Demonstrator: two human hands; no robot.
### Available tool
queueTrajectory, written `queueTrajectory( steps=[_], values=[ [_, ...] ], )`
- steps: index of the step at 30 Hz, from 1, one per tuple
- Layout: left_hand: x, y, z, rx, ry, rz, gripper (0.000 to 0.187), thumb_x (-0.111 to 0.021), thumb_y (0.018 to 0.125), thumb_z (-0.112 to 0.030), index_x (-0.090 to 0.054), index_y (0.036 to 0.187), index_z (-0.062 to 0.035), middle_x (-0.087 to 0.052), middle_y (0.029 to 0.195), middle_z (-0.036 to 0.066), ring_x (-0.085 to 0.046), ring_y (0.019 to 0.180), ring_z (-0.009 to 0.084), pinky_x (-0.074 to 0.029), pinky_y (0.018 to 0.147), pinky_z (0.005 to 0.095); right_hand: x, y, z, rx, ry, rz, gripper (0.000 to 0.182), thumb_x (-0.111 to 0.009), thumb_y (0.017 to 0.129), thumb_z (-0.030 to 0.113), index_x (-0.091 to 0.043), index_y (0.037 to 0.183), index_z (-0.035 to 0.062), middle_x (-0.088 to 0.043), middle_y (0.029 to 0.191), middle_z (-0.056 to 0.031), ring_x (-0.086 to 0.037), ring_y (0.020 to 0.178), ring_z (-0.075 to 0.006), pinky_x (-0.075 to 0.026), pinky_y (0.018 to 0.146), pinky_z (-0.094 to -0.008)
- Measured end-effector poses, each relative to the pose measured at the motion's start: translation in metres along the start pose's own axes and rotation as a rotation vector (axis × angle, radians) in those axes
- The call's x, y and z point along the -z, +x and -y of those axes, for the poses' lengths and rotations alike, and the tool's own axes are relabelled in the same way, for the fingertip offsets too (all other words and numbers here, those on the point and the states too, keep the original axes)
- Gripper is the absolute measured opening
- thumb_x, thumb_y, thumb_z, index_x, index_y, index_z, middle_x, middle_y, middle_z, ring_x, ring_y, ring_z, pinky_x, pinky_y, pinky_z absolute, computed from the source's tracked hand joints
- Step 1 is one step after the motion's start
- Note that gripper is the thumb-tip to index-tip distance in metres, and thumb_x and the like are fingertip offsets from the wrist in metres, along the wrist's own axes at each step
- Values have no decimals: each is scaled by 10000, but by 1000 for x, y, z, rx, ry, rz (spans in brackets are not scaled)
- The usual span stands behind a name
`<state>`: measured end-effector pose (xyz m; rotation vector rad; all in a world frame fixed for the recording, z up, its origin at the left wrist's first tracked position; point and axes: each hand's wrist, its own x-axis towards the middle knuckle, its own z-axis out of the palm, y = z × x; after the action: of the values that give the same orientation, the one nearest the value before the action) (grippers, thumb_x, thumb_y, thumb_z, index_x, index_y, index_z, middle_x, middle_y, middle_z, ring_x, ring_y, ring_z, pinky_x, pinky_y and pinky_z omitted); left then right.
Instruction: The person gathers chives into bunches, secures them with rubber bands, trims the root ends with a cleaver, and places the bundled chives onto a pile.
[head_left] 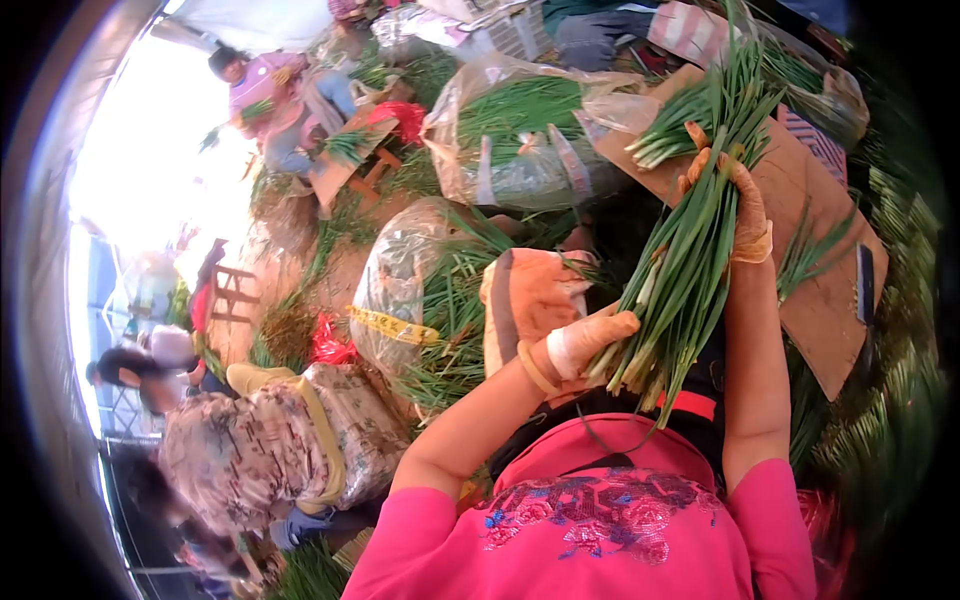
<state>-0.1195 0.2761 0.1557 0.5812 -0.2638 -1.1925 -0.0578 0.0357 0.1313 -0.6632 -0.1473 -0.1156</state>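
Note:
A long bunch of garlic chives [690,260] slants across in front of my chest, pale stem ends down and leaf tips up. Near those stem ends my left hand [590,340] is closed around it, thumb in front and the other fingers mostly hidden; a white wrap and a band circle the wrist. Higher up, my right hand [740,205] curls its orange-covered fingers around the leaves. Just behind, a smaller bunch of chives [670,130] lies on a brown board [820,225].
A dark flat object [865,285] sits at the board's right edge. Clear plastic bags of chives [530,110] stand ahead, another bag [400,270] to the left. A person in camouflage [250,450] sits at left; another in pink [270,95] works farther off.

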Motion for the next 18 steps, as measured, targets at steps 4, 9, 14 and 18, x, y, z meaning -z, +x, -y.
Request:
queueTrajectory(
  steps=[4,9,14,18],
  values=[
    [54,59,55,205,-161,-70,545,-621,851,-409,-529,1213,-12,-650,1056,164,-669,860,242,-567,695,360,83,-23,22,-77,-312,-356,641,-424,968,375,-214,1464,28,-584,1173,-86,-559,1042,-191,-386,991,-354],
    [102,103,113,351,-242,-240,335,-635,865,-235,-576,1120,-27,-666,979,122,-671,824,249,-570,728,404,80,-162,2,8,-383,-829,610,-384,968,445,-288,1453,88,-349,1466,-78,-344,1335,-244,-279,1082,-408],
    [101,104,137,336,-139,-330,291,-660,851,-224,-598,1071,-43,-665,951,92,-659,812,222,-560,682,396,86,-256,-75,25,-297,-816,614,-513,934,345,-326,1419,19,-425,1395,-122,-428,1268,-219,-349,1034,-368],
    [77,106,136,294,185,-406,304,-694,822,-192,-607,1074,-45,-657,915,63,-628,761,170,-523,654,325,102,-245,-90,-283,-177,-778,397,-592,920,288,-535,1202,14,-612,1037,-29,-584,880,-125,-480,781,-269]
  ],
)
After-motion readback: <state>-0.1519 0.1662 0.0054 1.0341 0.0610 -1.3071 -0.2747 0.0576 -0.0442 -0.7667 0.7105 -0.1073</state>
